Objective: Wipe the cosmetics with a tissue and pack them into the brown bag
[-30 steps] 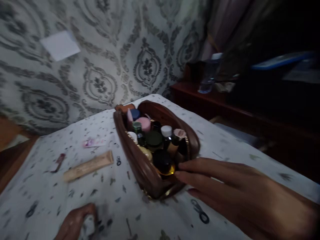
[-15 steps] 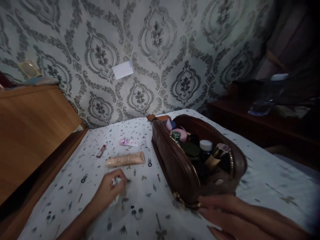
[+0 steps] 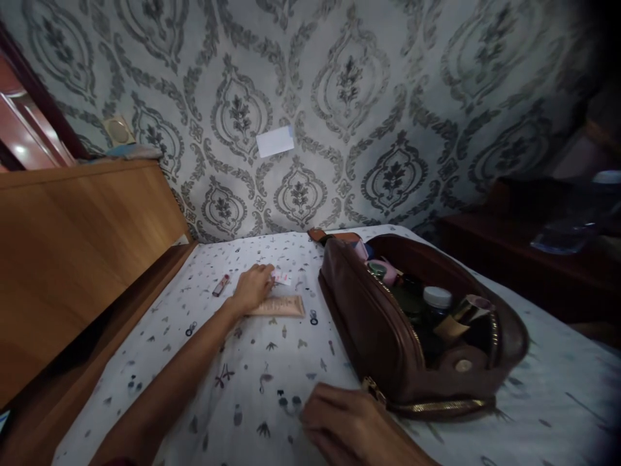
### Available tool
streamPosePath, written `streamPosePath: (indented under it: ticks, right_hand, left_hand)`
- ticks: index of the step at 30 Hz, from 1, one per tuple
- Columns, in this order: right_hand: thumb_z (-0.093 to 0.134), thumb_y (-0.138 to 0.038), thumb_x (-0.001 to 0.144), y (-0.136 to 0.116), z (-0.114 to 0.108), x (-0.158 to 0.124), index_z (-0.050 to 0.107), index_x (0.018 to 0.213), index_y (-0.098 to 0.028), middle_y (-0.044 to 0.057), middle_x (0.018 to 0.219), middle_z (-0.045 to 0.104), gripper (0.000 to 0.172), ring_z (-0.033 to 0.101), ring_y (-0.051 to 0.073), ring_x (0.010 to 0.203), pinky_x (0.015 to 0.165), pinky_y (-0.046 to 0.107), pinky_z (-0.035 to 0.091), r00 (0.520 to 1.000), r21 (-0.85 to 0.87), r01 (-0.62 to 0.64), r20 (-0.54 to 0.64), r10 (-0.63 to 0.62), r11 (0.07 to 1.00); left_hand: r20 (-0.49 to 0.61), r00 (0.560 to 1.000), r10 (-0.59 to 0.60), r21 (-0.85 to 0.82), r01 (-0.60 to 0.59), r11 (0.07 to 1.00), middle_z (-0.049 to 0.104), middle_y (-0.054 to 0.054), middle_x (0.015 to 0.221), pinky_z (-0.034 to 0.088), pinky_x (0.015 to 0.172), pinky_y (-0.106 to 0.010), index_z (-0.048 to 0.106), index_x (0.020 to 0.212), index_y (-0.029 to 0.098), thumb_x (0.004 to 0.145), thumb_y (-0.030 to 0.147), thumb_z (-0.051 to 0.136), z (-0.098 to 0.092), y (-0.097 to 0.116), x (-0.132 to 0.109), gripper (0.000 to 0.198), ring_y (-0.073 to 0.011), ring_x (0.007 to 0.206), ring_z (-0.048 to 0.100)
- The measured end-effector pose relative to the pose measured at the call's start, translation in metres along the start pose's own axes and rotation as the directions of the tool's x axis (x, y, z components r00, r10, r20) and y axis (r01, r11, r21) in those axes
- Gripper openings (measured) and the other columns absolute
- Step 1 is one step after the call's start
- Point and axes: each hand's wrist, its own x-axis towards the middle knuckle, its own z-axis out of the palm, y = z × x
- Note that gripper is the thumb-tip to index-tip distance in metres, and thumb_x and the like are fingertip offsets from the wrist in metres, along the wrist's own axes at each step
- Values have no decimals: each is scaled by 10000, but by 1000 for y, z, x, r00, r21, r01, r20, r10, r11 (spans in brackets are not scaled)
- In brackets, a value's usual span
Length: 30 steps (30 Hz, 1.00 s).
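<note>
Left of the bag (image 3: pixel 371 323), the left hand (image 3: pixel 255 286) now sits farther out, partly covering the tan tube (image 3: pixel 281 306); the right hand (image 3: pixel 347 421) now curls by the bag's near-left corner.

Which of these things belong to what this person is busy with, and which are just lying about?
Seemingly part of the work:
pink-and-white tube at the left hand
beige tube and small reddish tube nearby
open brown bag by the right hand

Seemingly just about:
white card on the wall
clear bottle, far right
</note>
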Motion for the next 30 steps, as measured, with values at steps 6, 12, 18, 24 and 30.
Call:
streamPosePath:
  ticks: [6, 12, 18, 24, 30]
  right_hand:
    - [566, -77, 859, -2, 6, 41, 719, 837, -139, 53, 813, 698, 166, 629, 139, 708, 678, 233, 474, 999, 91, -46, -12, 47, 995]
    - [605, -76, 764, 26, 40, 48, 771, 867, -139, 58, 810, 732, 205, 638, 152, 728, 695, 230, 474, 978, 244, -131, -125, 165, 961]
    - [641, -255, 785, 47, 49, 49, 749, 892, -143, -17, 616, 601, 189, 538, 99, 538, 510, 191, 410, 880, 712, -247, -120, 460, 657]
    - [678, -732, 700, 49, 42, 53, 592, 1248, -252, 65, 1068, 650, 734, 686, 172, 819, 620, 266, 521, 859, 959, 22, -163, 485, 283]
    - [603, -746, 773, 45, 46, 56, 603, 1035, -197, 38, 917, 686, 609, 681, 158, 732, 708, 320, 536, 859, 998, 66, -55, 509, -4]
  left_hand:
    - [154, 988, -4, 108, -12, 994, 610, -116, 1237, 443, 953, -408, 554, 1240, 169, 932, 280, 544, 16, -9, 25, 327, -270, 1197, 520]
    - [170, 982, -78, 123, 57, 991, 632, -157, 1217, 462, 907, -390, 600, 1119, 181, 907, 330, 533, 23, -19, 27, 267, -300, 1140, 574]
    - [98, 983, -158, 57, 153, 987, 674, -199, 1129, 482, 867, -389, 592, 1114, 111, 875, 438, 489, 15, -24, 28, 418, -332, 1060, 632]
    - [-84, 988, -133, -279, 105, 955, 709, -51, 884, 505, 669, -304, 590, 1035, 197, 853, 563, 458, -18, 27, -25, 429, -243, 757, 667]
    - [-158, 982, 103, -276, -144, 950, 661, -64, 846, 506, 674, -332, 558, 927, 215, 906, 465, 456, -4, 83, -96, 271, -251, 790, 656]
